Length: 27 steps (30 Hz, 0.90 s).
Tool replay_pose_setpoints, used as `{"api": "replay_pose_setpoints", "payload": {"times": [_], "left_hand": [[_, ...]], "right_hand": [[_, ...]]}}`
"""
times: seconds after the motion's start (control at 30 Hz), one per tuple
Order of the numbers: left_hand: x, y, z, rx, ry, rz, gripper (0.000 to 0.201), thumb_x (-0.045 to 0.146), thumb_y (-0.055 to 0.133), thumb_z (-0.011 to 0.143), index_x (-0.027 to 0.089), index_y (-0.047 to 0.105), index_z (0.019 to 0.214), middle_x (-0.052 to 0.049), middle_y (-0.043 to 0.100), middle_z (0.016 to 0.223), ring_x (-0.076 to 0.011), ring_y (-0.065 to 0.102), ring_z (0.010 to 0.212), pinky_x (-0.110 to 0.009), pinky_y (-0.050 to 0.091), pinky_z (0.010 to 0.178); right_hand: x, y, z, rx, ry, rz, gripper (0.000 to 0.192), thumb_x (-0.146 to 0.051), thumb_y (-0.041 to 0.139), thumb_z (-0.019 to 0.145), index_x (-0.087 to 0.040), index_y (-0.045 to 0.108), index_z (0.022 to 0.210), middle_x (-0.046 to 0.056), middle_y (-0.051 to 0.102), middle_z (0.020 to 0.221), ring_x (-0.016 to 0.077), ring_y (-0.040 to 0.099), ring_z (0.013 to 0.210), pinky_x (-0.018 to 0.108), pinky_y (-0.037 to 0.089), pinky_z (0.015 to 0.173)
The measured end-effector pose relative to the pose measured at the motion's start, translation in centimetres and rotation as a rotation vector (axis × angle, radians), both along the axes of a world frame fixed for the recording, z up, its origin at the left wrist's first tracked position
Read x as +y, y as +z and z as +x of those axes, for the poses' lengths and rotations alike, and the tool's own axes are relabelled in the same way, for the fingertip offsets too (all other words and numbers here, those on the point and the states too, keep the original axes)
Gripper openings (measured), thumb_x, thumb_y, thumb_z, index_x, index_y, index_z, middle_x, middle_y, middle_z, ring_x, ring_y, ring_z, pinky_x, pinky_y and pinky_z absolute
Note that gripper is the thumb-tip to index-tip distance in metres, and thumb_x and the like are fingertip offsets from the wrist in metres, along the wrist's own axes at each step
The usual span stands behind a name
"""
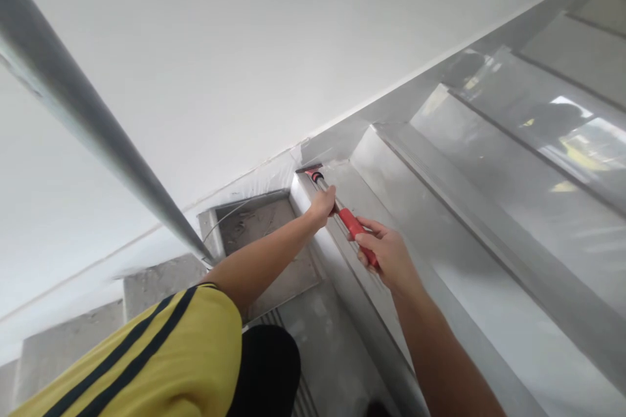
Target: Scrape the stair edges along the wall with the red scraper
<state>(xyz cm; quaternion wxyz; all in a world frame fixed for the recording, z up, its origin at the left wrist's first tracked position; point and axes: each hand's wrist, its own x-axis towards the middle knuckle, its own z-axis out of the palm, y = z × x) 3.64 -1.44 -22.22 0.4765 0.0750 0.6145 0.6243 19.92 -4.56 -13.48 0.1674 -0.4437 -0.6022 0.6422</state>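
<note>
A long-handled scraper [352,221] with a red grip and a metal shaft slants across a grey stair tread [337,176]. Its wide blade [309,169] lies at the tread's far end, close to the grey skirting along the wall. My left hand [323,203] is closed round the metal shaft, a little behind the scraper's head. Around the red grip, near its rear end, the fingers of my right hand [384,251] are wrapped. Part of the shaft is hidden behind my left hand.
Grey steps [469,202] rise to the right along a white wall [274,45]. A grey handrail pole [107,124] crosses the upper left. Left of the tread is a recessed, box-like section [252,221] with debris and a thin cable. Dusty steps [73,335] lie at lower left.
</note>
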Motion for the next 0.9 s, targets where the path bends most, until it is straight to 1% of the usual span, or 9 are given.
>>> {"api": "replay_pose_setpoints", "payload": {"times": [0.07, 0.13, 0.23, 0.33, 0.4, 0.6, 0.7, 0.8, 0.9], "left_hand": [[0.0, 0.2, 0.0, -0.006, -0.003, 0.005, 0.032, 0.035, 0.043, 0.085, 0.017, 0.043, 0.059, -0.001, 0.043, 0.048, -0.0091, 0.039, 0.039, -0.022, 0.031, 0.042], [0.0, 0.0, 0.0, -0.010, -0.005, 0.005, 0.032, 0.037, 0.043, 0.085, 0.017, 0.044, 0.060, -0.001, 0.044, 0.049, -0.0091, 0.039, 0.039, -0.022, 0.031, 0.042], [-0.1, -0.8, -0.1, -0.004, 0.003, -0.013, 0.030, 0.037, 0.044, 0.084, 0.016, 0.045, 0.063, -0.001, 0.043, 0.049, -0.0094, 0.039, 0.040, -0.022, 0.030, 0.041], [-0.3, -1.5, -0.2, 0.011, 0.011, -0.022, 0.029, 0.038, 0.046, 0.083, 0.016, 0.047, 0.064, -0.002, 0.045, 0.052, -0.0103, 0.041, 0.042, -0.023, 0.033, 0.043], [-0.5, -1.4, -0.2, 0.011, 0.007, -0.013, 0.030, 0.038, 0.045, 0.083, 0.015, 0.048, 0.064, -0.003, 0.046, 0.052, -0.0105, 0.041, 0.043, -0.024, 0.034, 0.044], [-0.2, -0.3, 0.2, 0.000, -0.014, 0.012, 0.032, 0.037, 0.042, 0.084, 0.016, 0.046, 0.061, -0.001, 0.043, 0.048, -0.0106, 0.040, 0.041, -0.023, 0.033, 0.043], [0.0, -0.4, 0.3, 0.006, -0.014, -0.003, 0.032, 0.036, 0.042, 0.085, 0.016, 0.045, 0.060, 0.000, 0.042, 0.047, -0.0104, 0.039, 0.039, -0.023, 0.032, 0.042], [0.1, -0.9, 0.3, 0.016, -0.010, -0.017, 0.032, 0.035, 0.041, 0.085, 0.016, 0.047, 0.061, -0.002, 0.045, 0.049, -0.0116, 0.042, 0.040, -0.024, 0.033, 0.043], [0.3, -0.9, 0.4, 0.019, -0.021, 0.003, 0.034, 0.037, 0.042, 0.085, 0.016, 0.046, 0.058, -0.002, 0.045, 0.048, -0.0119, 0.042, 0.040, -0.024, 0.032, 0.042]], "right_hand": [[0.0, 0.0, 0.1, 0.007, -0.002, -0.008, 0.061, -0.031, 0.062, 0.066, -0.013, 0.057, 0.124, 0.006, 0.067, 0.084, 0.0051, 0.045, 0.037, 0.018, 0.026, 0.029], [0.1, -0.4, 0.1, 0.017, -0.010, -0.015, 0.062, -0.031, 0.063, 0.066, -0.013, 0.056, 0.124, 0.006, 0.067, 0.085, 0.0051, 0.045, 0.037, 0.018, 0.027, 0.028], [0.0, -1.3, -0.2, 0.020, -0.008, -0.018, 0.063, -0.030, 0.063, 0.065, -0.010, 0.054, 0.124, 0.006, 0.066, 0.082, 0.0056, 0.045, 0.036, 0.018, 0.026, 0.027], [-0.3, -1.9, -0.4, 0.042, 0.002, -0.028, 0.063, -0.029, 0.062, 0.066, -0.008, 0.054, 0.124, 0.006, 0.066, 0.081, 0.0060, 0.045, 0.035, 0.018, 0.026, 0.027], [-0.6, -1.9, -0.3, 0.048, -0.010, -0.021, 0.061, -0.030, 0.062, 0.067, -0.009, 0.055, 0.124, 0.006, 0.067, 0.082, 0.0059, 0.045, 0.036, 0.018, 0.026, 0.027], [-0.8, -1.3, 0.2, 0.043, -0.057, 0.000, 0.061, -0.032, 0.063, 0.067, -0.012, 0.055, 0.124, 0.006, 0.067, 0.086, 0.0052, 0.044, 0.036, 0.018, 0.026, 0.028], [-0.7, -1.7, 0.3, 0.057, -0.071, -0.030, 0.063, -0.032, 0.064, 0.066, -0.011, 0.054, 0.125, 0.007, 0.067, 0.086, 0.0053, 0.044, 0.036, 0.018, 0.025, 0.027], [-0.6, -2.1, 0.4, 0.070, -0.080, -0.068, 0.065, -0.031, 0.065, 0.066, -0.011, 0.052, 0.126, 0.007, 0.067, 0.086, 0.0053, 0.044, 0.036, 0.017, 0.024, 0.027], [-0.6, -2.1, 0.8, 0.103, -0.091, -0.059, 0.064, -0.031, 0.066, 0.066, -0.011, 0.054, 0.125, 0.007, 0.068, 0.087, 0.0050, 0.044, 0.036, 0.017, 0.025, 0.028]]}}
